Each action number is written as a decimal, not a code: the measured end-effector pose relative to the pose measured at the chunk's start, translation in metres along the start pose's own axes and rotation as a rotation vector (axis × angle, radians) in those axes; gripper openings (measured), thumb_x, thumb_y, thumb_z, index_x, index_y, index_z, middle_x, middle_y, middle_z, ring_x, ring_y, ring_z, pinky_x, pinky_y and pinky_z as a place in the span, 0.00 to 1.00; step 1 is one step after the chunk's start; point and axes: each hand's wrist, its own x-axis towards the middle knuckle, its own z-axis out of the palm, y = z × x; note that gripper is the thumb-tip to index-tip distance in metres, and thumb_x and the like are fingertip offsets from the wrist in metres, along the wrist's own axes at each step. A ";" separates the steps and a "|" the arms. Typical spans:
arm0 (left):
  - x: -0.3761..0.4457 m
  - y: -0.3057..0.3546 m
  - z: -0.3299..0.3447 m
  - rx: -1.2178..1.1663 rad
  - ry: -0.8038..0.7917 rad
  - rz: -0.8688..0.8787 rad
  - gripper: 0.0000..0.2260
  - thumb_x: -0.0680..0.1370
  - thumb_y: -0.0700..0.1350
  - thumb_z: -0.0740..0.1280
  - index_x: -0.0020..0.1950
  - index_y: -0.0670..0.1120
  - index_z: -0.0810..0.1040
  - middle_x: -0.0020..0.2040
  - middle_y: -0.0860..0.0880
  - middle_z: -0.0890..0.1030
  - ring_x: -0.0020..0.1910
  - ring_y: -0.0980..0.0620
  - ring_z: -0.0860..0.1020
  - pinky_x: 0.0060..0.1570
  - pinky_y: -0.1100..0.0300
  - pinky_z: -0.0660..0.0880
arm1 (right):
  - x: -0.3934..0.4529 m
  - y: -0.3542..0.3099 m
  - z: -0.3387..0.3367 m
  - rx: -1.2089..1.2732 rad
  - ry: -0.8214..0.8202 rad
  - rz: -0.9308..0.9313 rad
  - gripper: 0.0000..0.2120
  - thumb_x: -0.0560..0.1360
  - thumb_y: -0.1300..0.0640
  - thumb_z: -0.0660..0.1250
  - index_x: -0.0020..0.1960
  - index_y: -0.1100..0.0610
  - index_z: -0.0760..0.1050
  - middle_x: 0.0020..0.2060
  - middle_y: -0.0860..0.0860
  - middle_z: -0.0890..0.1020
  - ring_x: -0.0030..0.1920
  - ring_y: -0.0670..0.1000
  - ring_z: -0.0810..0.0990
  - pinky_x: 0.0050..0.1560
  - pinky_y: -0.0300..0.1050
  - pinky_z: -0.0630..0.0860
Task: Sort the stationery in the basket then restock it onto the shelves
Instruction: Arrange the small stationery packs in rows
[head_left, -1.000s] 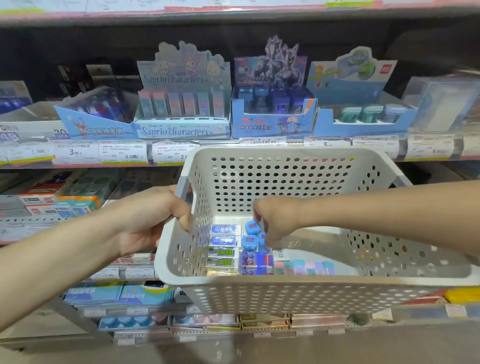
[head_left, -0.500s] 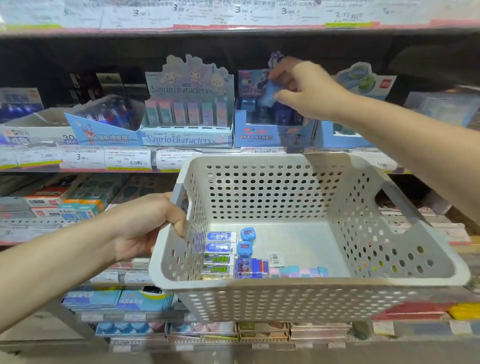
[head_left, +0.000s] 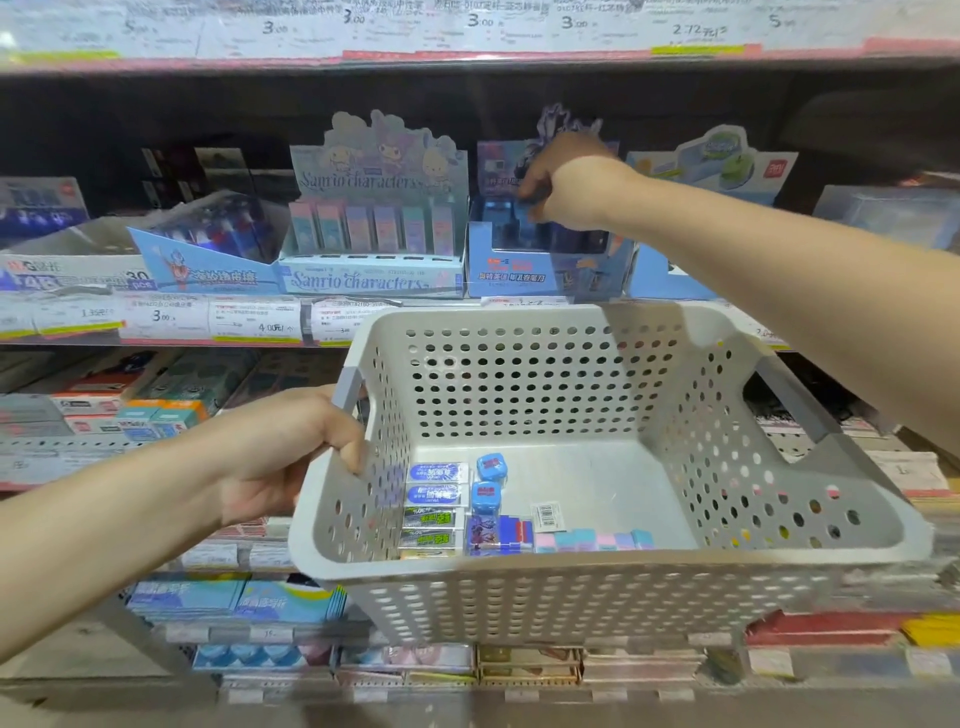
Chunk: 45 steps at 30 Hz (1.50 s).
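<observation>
I hold a grey perforated basket (head_left: 571, 564) by its left handle with my left hand (head_left: 280, 452). Lying in its near left corner are two small blue sharpeners (head_left: 488, 480), blue and green wrapped erasers (head_left: 434, 493), a purple and blue pack (head_left: 498, 535) and a row of pastel erasers (head_left: 597, 540). My right hand (head_left: 566, 182) reaches up to the shelf, fingers curled down into the blue sharpener display box (head_left: 519, 275). They pinch a small blue sharpener that is mostly hidden by the hand.
A Sanrio eraser display box (head_left: 371, 280) stands left of the blue box, and a light blue display box (head_left: 670, 275) stands to its right. Price labels (head_left: 254, 322) line the shelf edge. Lower shelves behind the basket hold more stationery packs (head_left: 234, 597).
My right hand took a blue sharpener out of the basket, lifted it to the shelf, and has now dropped lower into the blue display box. The basket has stayed in my left hand.
</observation>
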 end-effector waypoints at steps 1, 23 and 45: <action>0.000 0.000 0.000 0.001 0.006 -0.003 0.32 0.56 0.33 0.61 0.60 0.39 0.75 0.47 0.34 0.80 0.42 0.38 0.79 0.42 0.48 0.79 | 0.000 0.000 -0.001 -0.007 0.004 0.010 0.13 0.75 0.58 0.68 0.59 0.56 0.79 0.59 0.54 0.79 0.58 0.57 0.78 0.59 0.45 0.73; 0.009 0.000 0.002 -0.006 0.007 0.029 0.35 0.54 0.33 0.61 0.62 0.37 0.73 0.44 0.38 0.75 0.42 0.39 0.72 0.38 0.52 0.65 | -0.121 -0.048 0.067 -0.094 -0.341 -0.344 0.04 0.70 0.58 0.63 0.36 0.55 0.74 0.35 0.53 0.79 0.37 0.55 0.76 0.37 0.42 0.73; 0.002 -0.005 0.000 0.008 -0.008 0.018 0.26 0.55 0.32 0.61 0.52 0.41 0.79 0.41 0.37 0.77 0.37 0.41 0.76 0.42 0.50 0.72 | -0.105 -0.040 0.067 -0.072 -0.430 -0.403 0.05 0.76 0.55 0.64 0.42 0.54 0.76 0.37 0.48 0.79 0.38 0.51 0.75 0.34 0.41 0.68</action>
